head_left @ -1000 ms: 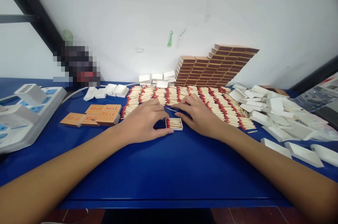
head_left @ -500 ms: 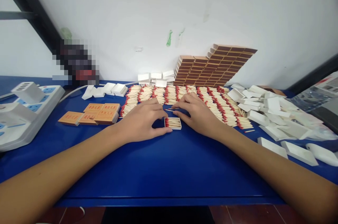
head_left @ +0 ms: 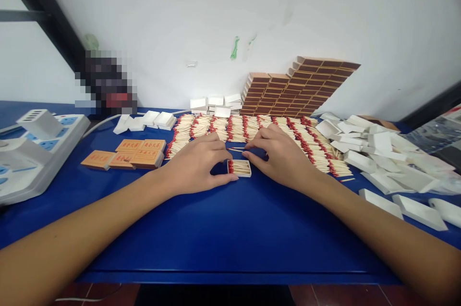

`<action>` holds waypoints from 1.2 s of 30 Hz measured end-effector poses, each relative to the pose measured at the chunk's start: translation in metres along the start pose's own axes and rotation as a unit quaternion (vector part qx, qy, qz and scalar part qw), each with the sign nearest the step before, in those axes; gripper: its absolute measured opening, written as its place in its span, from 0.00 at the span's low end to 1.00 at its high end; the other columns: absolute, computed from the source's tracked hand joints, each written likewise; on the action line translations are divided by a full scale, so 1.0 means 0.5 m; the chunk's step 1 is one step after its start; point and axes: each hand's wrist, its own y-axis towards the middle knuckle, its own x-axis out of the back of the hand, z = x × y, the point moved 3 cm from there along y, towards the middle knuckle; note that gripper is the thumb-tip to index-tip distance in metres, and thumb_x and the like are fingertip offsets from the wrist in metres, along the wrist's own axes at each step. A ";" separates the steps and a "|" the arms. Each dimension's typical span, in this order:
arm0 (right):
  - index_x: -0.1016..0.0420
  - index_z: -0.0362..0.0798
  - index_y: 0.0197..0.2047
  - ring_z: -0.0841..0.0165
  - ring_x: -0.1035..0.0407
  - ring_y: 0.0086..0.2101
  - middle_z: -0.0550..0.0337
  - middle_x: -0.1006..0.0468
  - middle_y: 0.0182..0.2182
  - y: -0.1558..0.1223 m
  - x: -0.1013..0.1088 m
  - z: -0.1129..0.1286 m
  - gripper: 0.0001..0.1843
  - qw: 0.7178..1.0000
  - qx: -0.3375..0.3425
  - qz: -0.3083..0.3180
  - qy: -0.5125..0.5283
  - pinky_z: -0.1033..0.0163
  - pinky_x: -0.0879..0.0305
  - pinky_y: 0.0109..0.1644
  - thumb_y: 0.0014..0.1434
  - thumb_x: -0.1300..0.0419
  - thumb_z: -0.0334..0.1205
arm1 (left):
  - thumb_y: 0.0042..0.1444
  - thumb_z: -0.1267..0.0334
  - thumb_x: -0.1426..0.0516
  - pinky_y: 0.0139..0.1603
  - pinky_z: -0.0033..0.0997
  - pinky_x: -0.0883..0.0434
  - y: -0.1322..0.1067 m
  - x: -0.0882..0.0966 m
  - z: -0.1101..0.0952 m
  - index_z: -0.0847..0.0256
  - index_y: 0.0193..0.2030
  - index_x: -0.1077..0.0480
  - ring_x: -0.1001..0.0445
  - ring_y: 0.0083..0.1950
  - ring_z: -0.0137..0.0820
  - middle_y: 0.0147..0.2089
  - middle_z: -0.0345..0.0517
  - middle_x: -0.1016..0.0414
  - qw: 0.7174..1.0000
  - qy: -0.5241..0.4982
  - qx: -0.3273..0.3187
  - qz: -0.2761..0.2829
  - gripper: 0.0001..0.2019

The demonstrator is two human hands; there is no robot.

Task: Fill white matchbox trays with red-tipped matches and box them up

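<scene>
In the middle of the blue table lies a small white matchbox tray (head_left: 249, 175) with a layer of red-headed matches (head_left: 240, 167) inside. My left hand (head_left: 198, 164) holds it at the left end, thumb at the near corner and fingers at the far one. Just beyond the tray, my right hand (head_left: 279, 154) pinches a few loose matches (head_left: 236, 149) between thumb and forefinger, their red heads pointing left. Behind both hands spread rows of matches (head_left: 216, 126), partly hidden by my fingers.
Orange matchboxes (head_left: 147, 152) lie left, near a white power strip (head_left: 70, 145). Brown-sided matchboxes (head_left: 298, 87) stand stacked against the wall. White trays (head_left: 382, 147) are heaped at right; more white trays (head_left: 216, 103) sit at the back.
The whole view has shifted slightly. My left hand stays at the tray, and my right hand keeps its pinch on the matches just beyond it, with hardly any movement.
</scene>
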 end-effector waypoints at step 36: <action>0.29 0.50 0.43 0.58 0.30 0.45 0.51 0.24 0.42 -0.005 0.013 0.034 0.05 0.990 0.002 0.082 0.111 0.54 0.33 0.48 0.75 0.42 0.39 | 0.68 0.48 0.36 0.50 0.43 0.30 -0.001 0.007 0.007 0.62 0.45 0.18 0.26 0.47 0.41 0.39 0.49 0.21 1.000 0.014 0.022 -0.007 0.17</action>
